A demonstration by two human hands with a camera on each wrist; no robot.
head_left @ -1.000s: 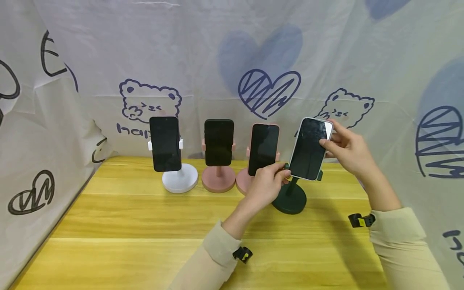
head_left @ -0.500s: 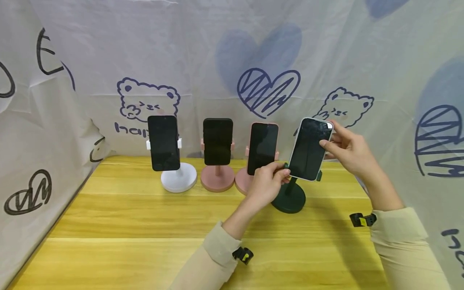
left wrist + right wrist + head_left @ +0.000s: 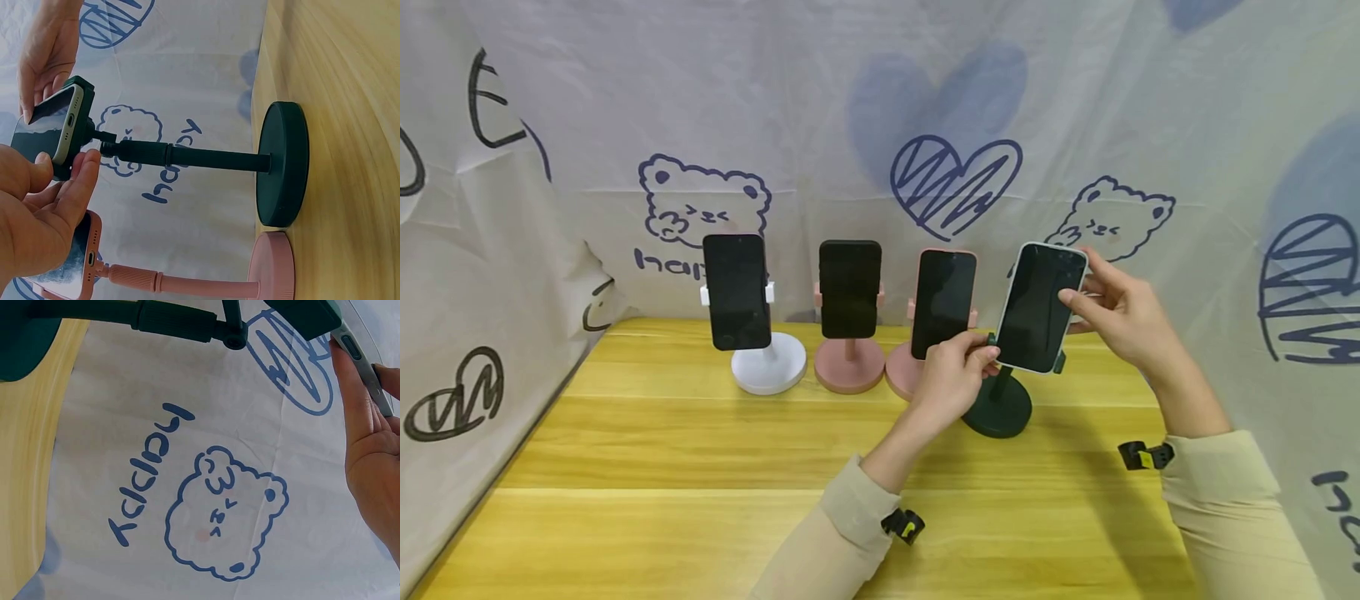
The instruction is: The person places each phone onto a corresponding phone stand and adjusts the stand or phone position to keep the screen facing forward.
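Observation:
A white-edged phone (image 3: 1042, 308) leans tilted in the clamp of a dark green phone stand (image 3: 997, 408), its screen dark. My right hand (image 3: 1112, 312) grips the phone's upper right edge, thumb on the screen and fingers behind. At the lower left corner, my left hand (image 3: 953, 375) pinches the green clamp's side, its thumb at the phone's edge. In the left wrist view the fingers of the left hand (image 3: 47, 212) reach behind the green clamp. The right wrist view shows the right hand (image 3: 372, 450) on the phone's edge (image 3: 362, 365).
To the left, a black phone (image 3: 736, 292) stands in a white stand (image 3: 769, 367), and another black phone (image 3: 850, 290) in a pink stand (image 3: 850, 367). A pink-cased phone (image 3: 943, 300) in a second pink stand (image 3: 904, 371) is close beside my left hand. A patterned cloth (image 3: 820, 125) hangs behind the wooden table (image 3: 700, 450).
Both hands keep their holds on the phone and the green stand. The head view has shifted slightly; the phone barely differs in tilt.

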